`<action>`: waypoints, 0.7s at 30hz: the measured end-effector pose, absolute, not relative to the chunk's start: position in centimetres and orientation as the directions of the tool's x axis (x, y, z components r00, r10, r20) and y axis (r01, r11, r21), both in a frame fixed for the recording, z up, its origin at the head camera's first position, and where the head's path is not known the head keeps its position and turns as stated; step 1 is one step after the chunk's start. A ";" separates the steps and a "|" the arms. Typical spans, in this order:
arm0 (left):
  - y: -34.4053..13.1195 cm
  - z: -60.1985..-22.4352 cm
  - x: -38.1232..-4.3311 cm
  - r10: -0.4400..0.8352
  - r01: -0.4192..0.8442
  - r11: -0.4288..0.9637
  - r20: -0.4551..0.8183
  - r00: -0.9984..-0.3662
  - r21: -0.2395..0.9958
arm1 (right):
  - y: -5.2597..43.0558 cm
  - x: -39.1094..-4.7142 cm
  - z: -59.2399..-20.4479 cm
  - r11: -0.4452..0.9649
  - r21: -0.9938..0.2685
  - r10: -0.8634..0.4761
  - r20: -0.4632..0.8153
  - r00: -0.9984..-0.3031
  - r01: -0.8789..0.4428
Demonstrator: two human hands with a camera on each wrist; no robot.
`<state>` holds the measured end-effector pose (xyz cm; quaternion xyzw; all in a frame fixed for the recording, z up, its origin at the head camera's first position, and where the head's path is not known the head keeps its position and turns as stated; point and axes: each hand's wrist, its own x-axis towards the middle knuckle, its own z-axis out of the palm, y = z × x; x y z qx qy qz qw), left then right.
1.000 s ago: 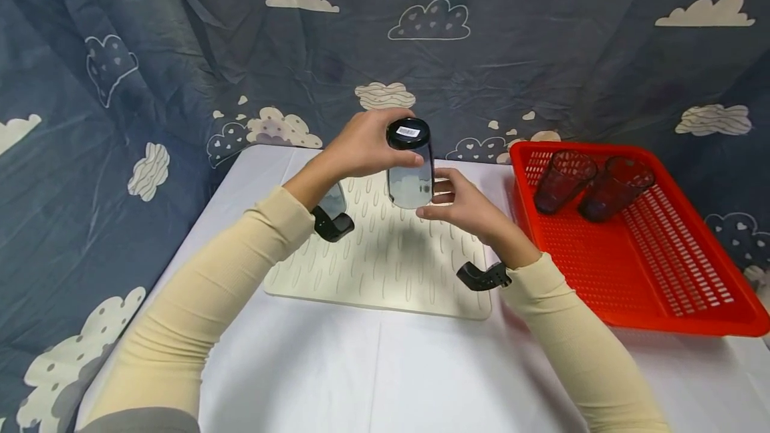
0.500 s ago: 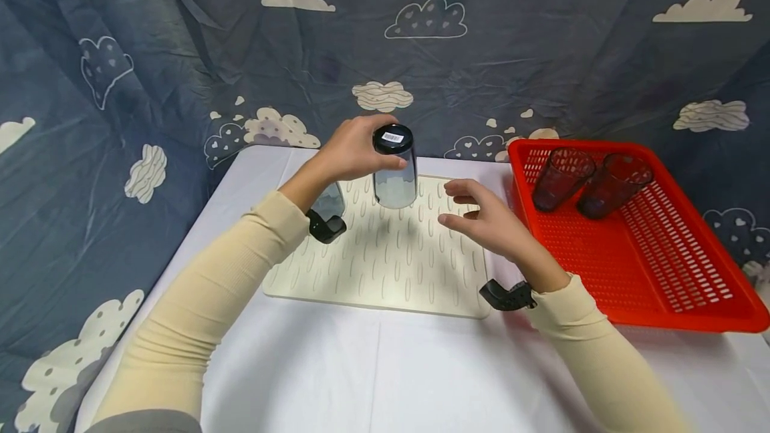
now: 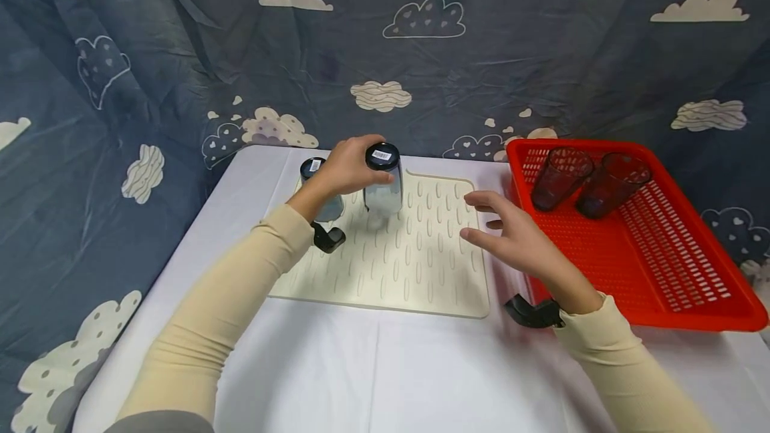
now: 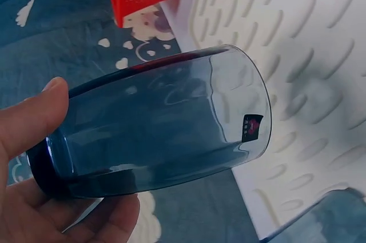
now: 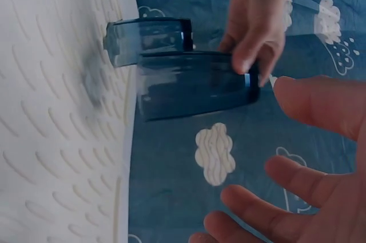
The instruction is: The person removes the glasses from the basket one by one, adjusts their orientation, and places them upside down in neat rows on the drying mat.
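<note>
A: Since half a second ago, the smoky-blue see-through glass tumbler (image 3: pixel 383 199) has come down and slightly left; the right hand (image 3: pixel 511 236) has drawn farther off to the right.

B: Which hand has the tumbler?

A: Left hand (image 3: pixel 347 167). Grip clamped on the base end: thumb one side, fingers the other, per left wrist view. Most of the body, with the rim, runs free beyond the grip.

B: And the right grip?

A: Holding nothing. Thumb and fingers apart, lightly bent, between the tumbler and the red perforated plastic basket (image 3: pixel 601 272).

B: Tumbler's bearing?

A: Inverted. Base up, white barcode label (image 3: pixel 381 154) on it; mouth down toward the cream rectangular mat with oval ribs (image 3: pixel 421 272). Long axis close to upright. Small dark label (image 4: pixel 251 128) near the rim.

B: Rim on the mat?

A: Right wrist view suggests a small gap.

B: Neighbours?

A: A second smoky-blue glass tumbler (image 3: pixel 329 211), also inverted, on the mat just left, partly hidden by the left hand and wrist. Two dark tinted glass tumblers (image 3: pixel 561 180) side by side at the basket's far end. Mat and basket on the white cloth-covered worktop (image 3: pixel 313 366).
</note>
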<state>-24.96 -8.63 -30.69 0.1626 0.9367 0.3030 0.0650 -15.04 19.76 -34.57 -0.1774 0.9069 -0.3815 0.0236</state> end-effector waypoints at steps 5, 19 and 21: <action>-8.5 -32.1 -25.1 0.336 0.248 0.762 -0.038 -0.941 0.598 | 20.6 -14.3 -34.6 0.681 -0.675 -0.329 0.063 -0.942 -0.283; -8.4 -35.5 -26.3 0.301 0.235 0.771 -0.013 -0.953 0.592 | 22.9 -13.1 -34.4 0.739 -0.638 -0.286 -0.005 -0.958 -0.217; -8.3 -35.8 -26.5 0.299 0.236 0.774 -0.011 -0.954 0.588 | 23.1 -13.0 -34.2 0.738 -0.638 -0.287 -0.005 -0.958 -0.218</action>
